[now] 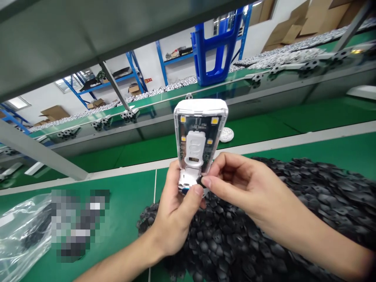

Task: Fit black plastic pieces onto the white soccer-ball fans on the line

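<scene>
A white and clear plastic LED lamp stands upright in front of me, its circuit board and several yellow LEDs showing through the clear casing. My left hand is wrapped round its lower end, thumb in front. My right hand pinches a small black piece against the lamp's lower right side, close to my left thumb. Most of that piece is hidden by the fingers. Under both hands spreads a large heap of small black plastic pieces on the green table.
At left lie a clear plastic bag and a pixelated object. Beyond the table runs a green conveyor belt with a white round part. Football-patterned pieces and a blue plastic stool stand farther back. A grey shelf hangs overhead.
</scene>
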A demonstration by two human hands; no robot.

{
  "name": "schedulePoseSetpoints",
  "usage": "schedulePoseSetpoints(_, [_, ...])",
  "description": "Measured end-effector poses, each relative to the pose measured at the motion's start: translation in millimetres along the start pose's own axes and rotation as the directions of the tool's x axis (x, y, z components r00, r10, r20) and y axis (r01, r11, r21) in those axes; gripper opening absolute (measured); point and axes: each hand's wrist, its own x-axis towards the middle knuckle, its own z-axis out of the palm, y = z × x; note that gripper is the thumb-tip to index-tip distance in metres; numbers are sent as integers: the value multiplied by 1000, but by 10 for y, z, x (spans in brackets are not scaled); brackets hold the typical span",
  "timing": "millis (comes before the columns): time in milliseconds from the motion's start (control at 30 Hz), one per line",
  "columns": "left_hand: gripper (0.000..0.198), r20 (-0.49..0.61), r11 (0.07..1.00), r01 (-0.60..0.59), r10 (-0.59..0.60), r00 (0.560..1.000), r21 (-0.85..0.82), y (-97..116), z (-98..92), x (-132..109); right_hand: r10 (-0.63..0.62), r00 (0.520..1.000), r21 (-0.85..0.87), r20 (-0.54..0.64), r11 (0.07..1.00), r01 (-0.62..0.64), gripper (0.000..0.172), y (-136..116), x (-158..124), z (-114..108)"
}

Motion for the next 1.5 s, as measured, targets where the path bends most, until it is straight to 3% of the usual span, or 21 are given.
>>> schedulePoseSetpoints(100, [32,-2,1000,-27,27,1000,-13,-5,21,3,-3,1000,-11,9,1000,3,37,64,-18,-29])
schedulePoseSetpoints(200, [28,59,992,-123,124,990,-28,-11,12,27,77,988,29,136,996,-81,47,61,8,-54])
schedulePoseSetpoints(300, [28,150,977,-206,211,966,-47,-2,-11,50,128,950,60,283,987,-151,28,9,49,-49])
schedulePoseSetpoints(400, [37,211,971,-225,237,948,-83,20,-2,57,96,954,64,284,991,-119,18,-46,52,-23])
schedulePoseSetpoints(567, [26,73,976,-215,216,974,-22,12,41,11,28,951,40,309,998,-42,22,-105,17,29])
schedulePoseSetpoints(767, [23,55,971,-234,232,971,48,11,34,-12,2,940,-12,342,1000,2,35,-94,41,6])
schedulePoseSetpoints(867, [21,33,989,-144,145,989,-21,72,61,43,53,938,-56,344,998,-36,39,-125,83,-72])
schedulePoseSetpoints(967, [36,42,996,-21,24,999,-82,199,47,110,102,941,-168,321,985,-49,53,-173,154,-200])
schedulePoseSetpoints(1033, [45,-18,999,-42,42,999,3,298,-2,147,150,941,-472,302,881,12,48,-160,214,-291])
schedulePoseSetpoints(1100, [48,-115,984,-91,109,987,153,382,-68,176,210,949,-786,236,615,60,26,-82,265,-355])
schedulePoseSetpoints(1167, [46,-159,951,-106,157,975,289,437,-128,195,249,956,-932,158,357,61,13,52,297,-375])
schedulePoseSetpoints(1267, [40,-150,902,-124,202,968,413,474,-181,206,284,951,-987,123,131,88,15,273,307,-339])
schedulePoseSetpoints(1367, [42,-157,886,-153,243,957,437,507,-200,208,321,936,-988,142,-14,155,13,416,289,-290])
schedulePoseSetpoints(1433, [66,-183,903,-174,261,948,392,554,-213,216,317,934,-978,163,-72,195,11,463,268,-274])
schedulePoseSetpoints(1500, [114,-193,914,-225,301,934,338,617,-234,233,298,935,-969,193,-93,229,7,485,247,-269])
